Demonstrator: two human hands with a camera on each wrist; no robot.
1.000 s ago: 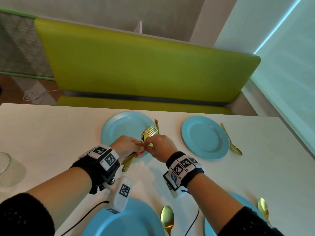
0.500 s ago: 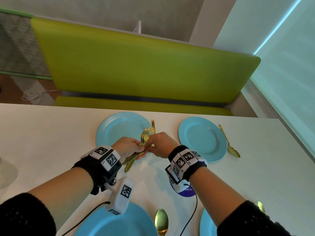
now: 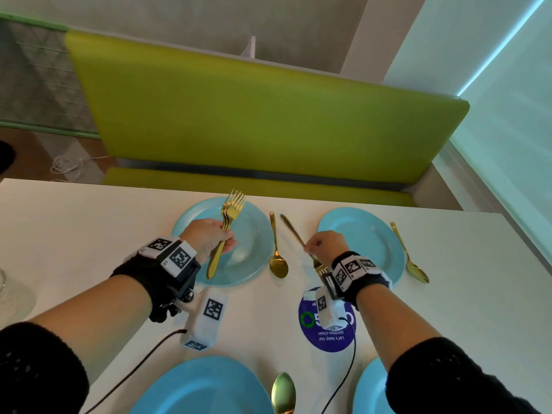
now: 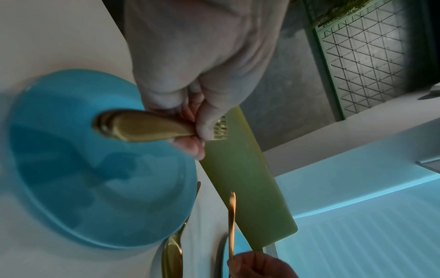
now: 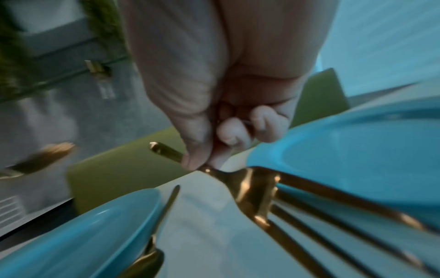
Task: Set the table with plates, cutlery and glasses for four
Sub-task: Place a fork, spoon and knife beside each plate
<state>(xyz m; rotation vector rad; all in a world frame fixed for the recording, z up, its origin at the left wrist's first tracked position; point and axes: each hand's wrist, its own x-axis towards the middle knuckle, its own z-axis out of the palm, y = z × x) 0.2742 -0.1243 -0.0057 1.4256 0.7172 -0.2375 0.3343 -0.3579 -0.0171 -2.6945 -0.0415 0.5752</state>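
My left hand (image 3: 213, 239) grips a bundle of gold forks (image 3: 231, 212) by the handles, tines up, over the far left blue plate (image 3: 254, 264). In the left wrist view the handle ends (image 4: 140, 127) stick out below its fingers (image 4: 200, 127). My right hand (image 3: 316, 245) pinches a single gold fork (image 3: 291, 230) between the two far plates, handle pointing up and left, tines back toward the wrist. The right wrist view shows that fork (image 5: 252, 188) close up, above the table. A gold spoon (image 3: 277, 252) lies beside the far left plate, another (image 3: 409, 258) right of the far right plate (image 3: 373, 234).
Two near blue plates (image 3: 203, 386) (image 3: 369, 389) sit at the bottom edge with a gold spoon (image 3: 283, 392) between them. A round blue sticker (image 3: 310, 333) is on the white table (image 3: 89, 228). A glass (image 3: 2, 282) shows at the left edge. A green bench (image 3: 254, 121) runs behind the table.
The hands were together on the fork bundle over the far left plate. My right hand has drawn one fork out and moved right; the left now holds the rest upright.
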